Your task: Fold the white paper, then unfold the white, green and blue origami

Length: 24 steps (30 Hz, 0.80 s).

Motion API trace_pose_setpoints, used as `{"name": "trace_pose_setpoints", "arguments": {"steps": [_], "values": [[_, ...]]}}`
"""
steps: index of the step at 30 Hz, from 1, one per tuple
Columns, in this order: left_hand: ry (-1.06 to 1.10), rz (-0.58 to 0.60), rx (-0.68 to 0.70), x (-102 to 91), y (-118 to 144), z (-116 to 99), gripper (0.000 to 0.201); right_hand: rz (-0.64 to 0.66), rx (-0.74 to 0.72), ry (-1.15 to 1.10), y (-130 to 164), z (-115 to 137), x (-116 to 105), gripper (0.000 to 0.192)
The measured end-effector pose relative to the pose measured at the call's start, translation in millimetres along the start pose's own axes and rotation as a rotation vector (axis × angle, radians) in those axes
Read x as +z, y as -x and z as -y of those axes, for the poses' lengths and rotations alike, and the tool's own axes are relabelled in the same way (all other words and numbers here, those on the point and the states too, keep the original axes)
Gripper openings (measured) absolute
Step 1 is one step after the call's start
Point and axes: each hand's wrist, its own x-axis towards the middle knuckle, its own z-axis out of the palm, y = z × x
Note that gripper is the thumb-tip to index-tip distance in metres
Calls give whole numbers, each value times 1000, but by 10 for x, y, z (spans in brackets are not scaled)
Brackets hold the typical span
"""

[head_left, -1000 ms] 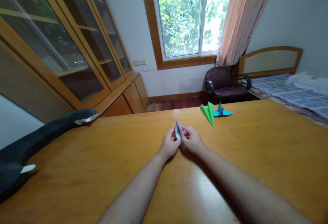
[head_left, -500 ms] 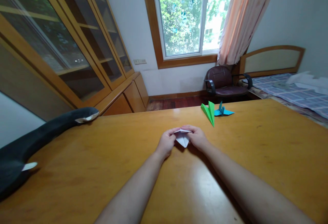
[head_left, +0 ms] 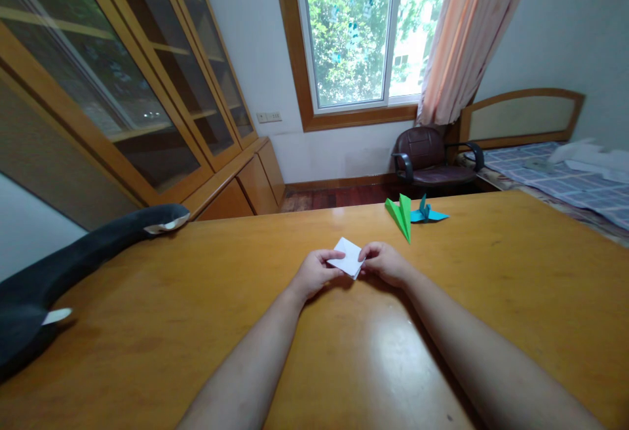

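Note:
A small folded white paper (head_left: pixel 348 257), now a flattened square set cornerwise, is held just above the wooden table (head_left: pixel 206 325). My left hand (head_left: pixel 317 274) pinches its left corner, thumb on top and fingers underneath. At the right corner my right hand (head_left: pixel 386 263) grips the paper between thumb and fingertips. Some layers show at the lower edge near the right fingers. Beyond my right hand lie a green paper plane (head_left: pixel 403 216) and a blue paper crane (head_left: pixel 427 214), side by side near the table's far edge.
A black and white object (head_left: pixel 93 253), perhaps a plush toy, lies along the table's left side. Past the far edge stand a brown armchair (head_left: pixel 430 155) and a bed (head_left: pixel 550 174). A glass-fronted cabinet (head_left: pixel 147 76) is on the left.
The white paper has gone from an opened, pointed form to a flat square. Both hands have shifted from its upper edge to its left and right corners.

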Motion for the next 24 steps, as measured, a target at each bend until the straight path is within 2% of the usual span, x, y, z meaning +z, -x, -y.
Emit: {"name": "trace_pose_setpoints", "arguments": {"steps": [2,4,8,17,24], "values": [[-101,-12,42,21,13,-35,51,-3,-22,45,-9,-7,10,22],[-157,29,78,39,28,-71,45,32,-27,103,-10,-14,20,23],[-167,96,103,28,26,-84,41,72,-42,143,1,-13,21,30],[41,-20,111,-9,-33,-26,55,-70,-140,65,-29,-2,70,37],[-75,-29,147,-51,-41,-31,41,-116,-146,144,-46,-15,33,31]]}}
